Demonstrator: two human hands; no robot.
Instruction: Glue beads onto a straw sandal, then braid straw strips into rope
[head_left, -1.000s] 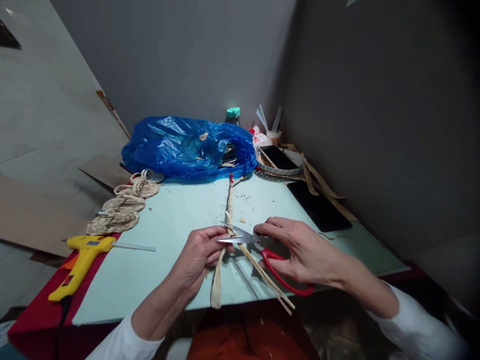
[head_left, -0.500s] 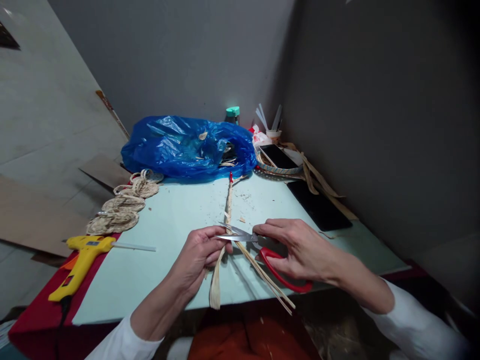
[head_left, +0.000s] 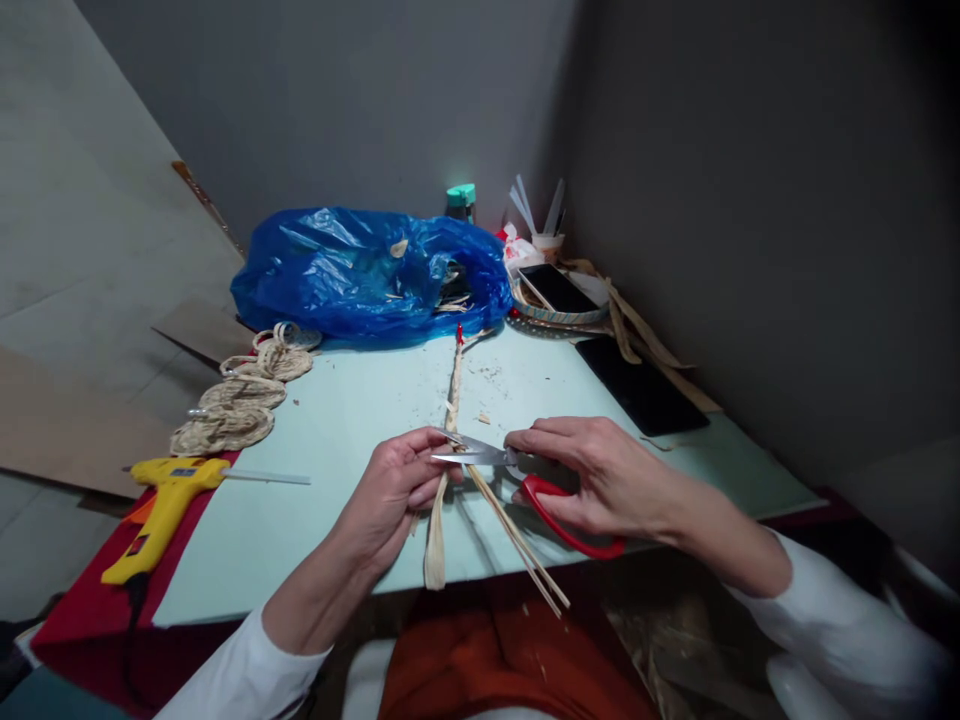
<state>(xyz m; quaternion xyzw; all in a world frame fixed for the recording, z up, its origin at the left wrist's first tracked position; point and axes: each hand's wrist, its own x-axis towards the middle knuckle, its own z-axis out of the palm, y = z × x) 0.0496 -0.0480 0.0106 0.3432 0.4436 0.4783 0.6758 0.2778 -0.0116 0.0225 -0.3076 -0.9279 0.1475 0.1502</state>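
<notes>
A braid of pale dried plant fibre runs toward me from a red clip at its far end. My left hand pinches the near end of the braid between thumb and fingers. Loose strands fan out below, with one wide flat strip hanging near the table edge. My right hand is closed around red-handled scissors. The blades point left, slightly parted, across the braid beside my left fingertips. Whether they touch the fibre I cannot tell.
A yellow glue gun lies at the left edge, below several woven coils. Behind stand a blue plastic bag and a cup of sticks. A phone and a dark tablet lie to the right.
The whole view has shifted slightly, with the table's contents appearing higher. Both hands keep nearly the same pose, and the scissor blades stay at the braid. The loose strands hang a little differently.
</notes>
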